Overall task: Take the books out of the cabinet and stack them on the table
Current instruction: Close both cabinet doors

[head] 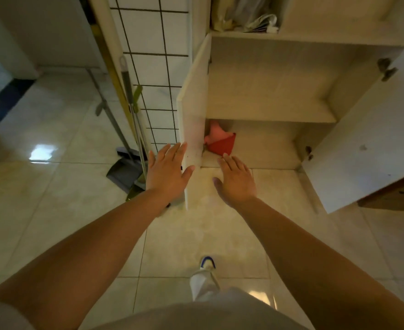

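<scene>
Your left hand (166,171) lies flat on the left door (192,129) edge, thumb hooked round. Your right hand (236,181) hovers slack at the cabinet (267,110) mouth. Red book (221,145) at twelve o'clock, low shelf, open floor (196,234) below.

I am standing on the floor (53,186) before the open cabinet (267,79), both doors swung out.

My left hand (166,172) is lying against the left door (192,120), my right hand (236,182) is hovering just right of that door; a folded cloth (220,144) is sitting in the lower compartment's left corner, a dustpan (123,171) is leaning left of the door, papers (255,20) are lying in the compartment above.
</scene>
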